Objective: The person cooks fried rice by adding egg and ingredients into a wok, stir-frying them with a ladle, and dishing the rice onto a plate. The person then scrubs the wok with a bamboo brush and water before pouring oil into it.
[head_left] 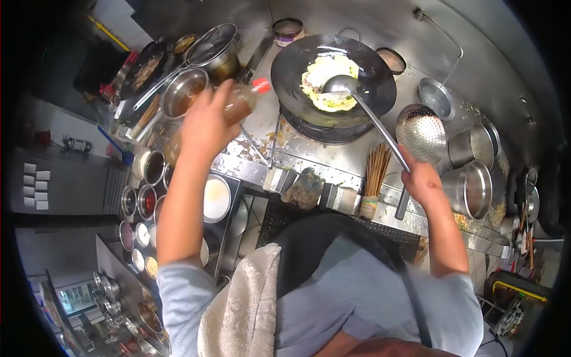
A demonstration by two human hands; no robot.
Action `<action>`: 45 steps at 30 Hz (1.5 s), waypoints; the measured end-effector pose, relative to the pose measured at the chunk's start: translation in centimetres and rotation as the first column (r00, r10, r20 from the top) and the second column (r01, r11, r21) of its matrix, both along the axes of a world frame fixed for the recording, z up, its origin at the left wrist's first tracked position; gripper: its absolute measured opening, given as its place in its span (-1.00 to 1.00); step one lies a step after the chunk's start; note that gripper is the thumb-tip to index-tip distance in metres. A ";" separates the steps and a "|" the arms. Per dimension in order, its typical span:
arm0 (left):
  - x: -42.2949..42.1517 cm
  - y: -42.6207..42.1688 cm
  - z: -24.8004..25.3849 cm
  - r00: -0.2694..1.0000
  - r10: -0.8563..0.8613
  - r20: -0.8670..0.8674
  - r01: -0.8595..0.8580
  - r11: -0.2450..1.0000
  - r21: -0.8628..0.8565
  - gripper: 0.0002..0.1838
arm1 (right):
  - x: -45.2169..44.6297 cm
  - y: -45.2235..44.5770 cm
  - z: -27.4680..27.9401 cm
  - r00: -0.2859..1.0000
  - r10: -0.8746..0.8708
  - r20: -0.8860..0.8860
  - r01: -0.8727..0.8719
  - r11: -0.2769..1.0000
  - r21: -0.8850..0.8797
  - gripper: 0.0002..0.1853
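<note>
A black wok (291, 74) sits on the burner, holding a pale yellow, egg-like food (336, 65) with green bits. My right hand (423, 181) is closed around the long handle of a ladle (342, 85), whose bowl rests against the food. On the left, my left hand (208, 122) grips a bottle (239, 101) with a red cap. This bottle is tilted, its cap end toward the wok, and my fingers cover part of it. Just behind that hand stands a saucepan (185, 92) with brown liquid.
A perforated strainer (421, 134) lies right of the wok, with metal pots (473, 146) beyond it. A bamboo brush (376, 172) stands at the stove's front edge. Several seasoning bowls (147, 202) and a white-filled container (217, 199) are at the left. A faucet pipe (443, 33) hangs at the back right.
</note>
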State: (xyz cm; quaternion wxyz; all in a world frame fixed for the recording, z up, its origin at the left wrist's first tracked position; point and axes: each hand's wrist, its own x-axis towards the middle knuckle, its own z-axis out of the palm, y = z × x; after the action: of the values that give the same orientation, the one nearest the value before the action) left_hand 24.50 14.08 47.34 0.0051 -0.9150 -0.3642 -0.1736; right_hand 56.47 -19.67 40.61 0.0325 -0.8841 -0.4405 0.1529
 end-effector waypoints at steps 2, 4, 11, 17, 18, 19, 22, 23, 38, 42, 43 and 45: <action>4.9 1.9 -0.7 0.981 -0.097 -0.168 0.123 0.981 0.149 -0.05 | 0.0 -2.3 -0.4 0.998 -0.044 0.035 0.043 0.998 0.042 -0.23; 9.4 4.5 -2.0 0.939 -0.109 -0.327 0.196 0.949 0.247 -0.17 | -0.2 -3.7 -0.7 0.995 -0.103 0.006 0.102 0.991 0.091 -0.23; 17.9 6.8 -0.6 0.836 0.009 -0.549 0.223 0.908 0.355 -0.50 | 0.5 -6.5 -1.9 0.971 -0.222 -0.086 0.235 0.953 0.192 -0.18; 20.4 8.0 -0.1 0.858 0.044 -0.512 0.188 0.900 0.393 -0.52 | 1.3 -6.6 -2.7 0.959 -0.227 -0.170 0.263 0.936 0.235 -0.20; 20.6 8.2 0.0 0.860 0.050 -0.508 0.178 0.903 0.391 -0.50 | 1.4 -6.6 -2.8 0.959 -0.221 -0.179 0.260 0.935 0.240 -0.21; 20.7 8.4 0.2 0.863 0.055 -0.502 0.168 0.906 0.389 -0.48 | 1.5 -6.5 -2.8 0.958 -0.215 -0.187 0.258 0.934 0.246 -0.22; 21.0 8.0 0.2 0.907 0.101 -0.408 0.038 0.947 0.318 -0.36 | 1.6 -6.2 -2.7 0.950 -0.226 -0.216 0.278 0.926 0.254 -0.25; 20.9 7.7 0.4 0.922 0.126 -0.365 -0.021 0.960 0.280 -0.31 | 1.6 -6.0 -2.5 0.945 -0.233 -0.227 0.289 0.923 0.255 -0.26; -3.2 -11.4 -8.4 0.299 0.450 0.842 0.238 0.819 -0.522 0.03 | 4.8 8.9 -12.7 1.000 -0.027 0.010 0.022 0.943 0.331 -0.29; -17.4 -21.5 -13.0 0.140 0.551 0.822 -0.265 0.821 -0.505 -0.01 | 5.6 9.1 -11.8 0.994 0.049 -0.098 -0.010 0.931 0.366 -0.34; -20.3 -24.3 -13.2 0.022 0.570 0.821 -0.377 0.766 -0.521 -0.02 | 6.2 8.5 -9.2 0.962 0.085 -0.259 0.002 0.949 0.316 -0.34; -25.5 -28.0 -13.4 -0.097 0.532 0.841 -0.650 0.606 -0.458 -0.03 | 7.2 7.6 -3.6 0.827 0.080 -0.557 0.029 0.983 0.184 -0.33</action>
State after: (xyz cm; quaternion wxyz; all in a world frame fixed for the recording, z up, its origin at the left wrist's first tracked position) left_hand -1.02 -13.89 33.93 -0.0915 -0.3492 -0.6420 -0.6764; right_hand 63.67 -12.02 37.05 0.2400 -0.7871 -0.4355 0.3651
